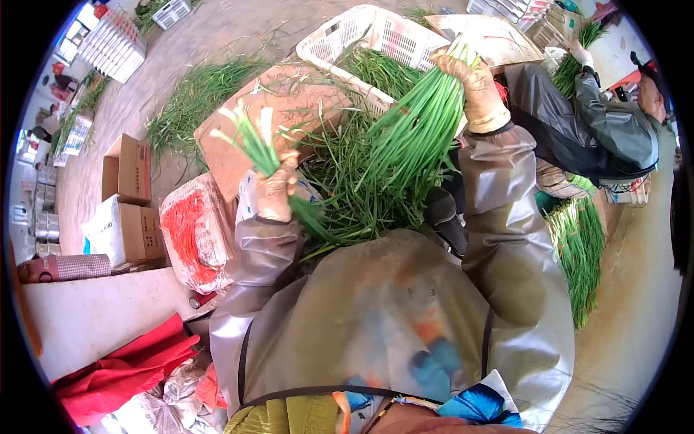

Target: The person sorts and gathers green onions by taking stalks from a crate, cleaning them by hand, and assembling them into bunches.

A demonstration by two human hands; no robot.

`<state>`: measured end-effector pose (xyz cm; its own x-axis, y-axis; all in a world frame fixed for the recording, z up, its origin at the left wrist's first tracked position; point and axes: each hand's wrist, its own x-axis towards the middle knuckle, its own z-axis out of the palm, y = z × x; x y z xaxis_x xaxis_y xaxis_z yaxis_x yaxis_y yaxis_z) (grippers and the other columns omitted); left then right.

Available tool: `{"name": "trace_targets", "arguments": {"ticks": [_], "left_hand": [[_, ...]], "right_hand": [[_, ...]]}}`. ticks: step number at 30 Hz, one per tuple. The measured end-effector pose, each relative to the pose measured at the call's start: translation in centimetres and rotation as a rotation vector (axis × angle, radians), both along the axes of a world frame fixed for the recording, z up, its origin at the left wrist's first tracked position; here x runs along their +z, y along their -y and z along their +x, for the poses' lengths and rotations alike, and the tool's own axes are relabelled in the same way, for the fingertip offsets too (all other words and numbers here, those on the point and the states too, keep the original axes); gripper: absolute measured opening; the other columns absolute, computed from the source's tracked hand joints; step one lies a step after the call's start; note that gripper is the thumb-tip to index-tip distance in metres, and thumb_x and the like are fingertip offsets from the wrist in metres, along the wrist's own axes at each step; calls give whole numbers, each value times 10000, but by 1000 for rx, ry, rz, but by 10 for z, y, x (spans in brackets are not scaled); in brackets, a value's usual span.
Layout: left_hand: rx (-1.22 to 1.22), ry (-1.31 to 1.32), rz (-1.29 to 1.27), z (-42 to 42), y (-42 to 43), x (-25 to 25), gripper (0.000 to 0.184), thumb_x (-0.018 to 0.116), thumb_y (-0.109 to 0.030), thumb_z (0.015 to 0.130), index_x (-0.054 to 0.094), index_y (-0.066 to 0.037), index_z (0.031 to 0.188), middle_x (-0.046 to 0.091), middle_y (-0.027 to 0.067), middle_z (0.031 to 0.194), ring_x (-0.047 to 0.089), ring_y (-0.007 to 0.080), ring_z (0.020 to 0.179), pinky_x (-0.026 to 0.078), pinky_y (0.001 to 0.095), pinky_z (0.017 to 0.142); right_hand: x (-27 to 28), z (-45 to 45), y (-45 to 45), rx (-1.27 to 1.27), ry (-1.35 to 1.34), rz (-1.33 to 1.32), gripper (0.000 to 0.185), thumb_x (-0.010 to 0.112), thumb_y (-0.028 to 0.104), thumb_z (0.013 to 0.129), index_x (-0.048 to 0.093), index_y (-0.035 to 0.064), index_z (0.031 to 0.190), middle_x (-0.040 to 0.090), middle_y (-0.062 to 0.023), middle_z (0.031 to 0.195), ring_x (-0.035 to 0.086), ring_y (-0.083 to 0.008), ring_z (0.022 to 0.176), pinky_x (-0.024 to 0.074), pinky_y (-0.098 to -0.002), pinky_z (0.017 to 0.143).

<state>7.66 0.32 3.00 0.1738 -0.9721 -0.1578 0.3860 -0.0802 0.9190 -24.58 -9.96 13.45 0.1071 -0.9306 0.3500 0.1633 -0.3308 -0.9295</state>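
From my remote seat I see the large bunch of green stalks (423, 116) in the right hand (473, 81), gloved fingers wrapped around it near the pale ends, the leaves fanning down and inward. The left hand (277, 192) is closed around a smaller bunch (249, 141), pale ends up and leaf tips trailing below the wrist.

As I judge it, these two handfuls are gathered and roughly lined up, and I can make out no tie on either. Plenty is left: a loose tangle of leaves (354, 192) lies between and below the hands, and more greens (383, 69) sit in the white crate (340, 32) just beyond the right hand. The neat stack of greens (582, 249), well to the right of and below that hand, looks finished to me.

Beyond the left hand lies a brown board (231, 126), with scattered greens (191, 98) on the floor past it. Red strands (182, 226) rest on a packet left of that hand, and cardboard boxes (129, 170) stand farther left. Below them the pale surface (94, 307) meets a red cloth (130, 372). To the right of the right hand, a co-worker's hand (580, 54) holds greens too.
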Motion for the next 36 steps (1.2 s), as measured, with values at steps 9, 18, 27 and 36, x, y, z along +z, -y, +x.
{"name": "trace_targets", "arguments": {"ticks": [9,18,27,36], "left_hand": [[-187,-40,-48,-79,11,43,307,672,-12,727,596,-68,1019,521,-44,641,400,33,449,289,169,387],[-168,207,69,-58,38,-36,172,664,-115,703,624,-57,861,534,-46,608,406,45,477,325,202,448],[32,9,291,-11,51,-93,108,615,-68,769,591,-53,873,520,-8,607,431,63,415,307,205,330],[-157,-337,19,-17,26,-53,299,534,-213,860,493,-56,1111,615,73,875,559,156,615,435,249,537]], "right_hand": [[2,55,-28,143,-64,35,213,665,106,749,605,-3,922,633,-57,845,580,-117,769,456,-232,733],[-1,38,-19,-15,0,-39,263,661,138,759,596,-12,965,642,-98,914,608,-153,818,474,-262,765],[4,3,3,-335,-46,2,279,649,141,753,596,-44,954,630,-77,878,585,-128,782,460,-230,732],[-14,6,-9,209,-162,128,261,576,182,821,587,-40,958,620,-90,953,587,-159,860,457,-260,773]]}}
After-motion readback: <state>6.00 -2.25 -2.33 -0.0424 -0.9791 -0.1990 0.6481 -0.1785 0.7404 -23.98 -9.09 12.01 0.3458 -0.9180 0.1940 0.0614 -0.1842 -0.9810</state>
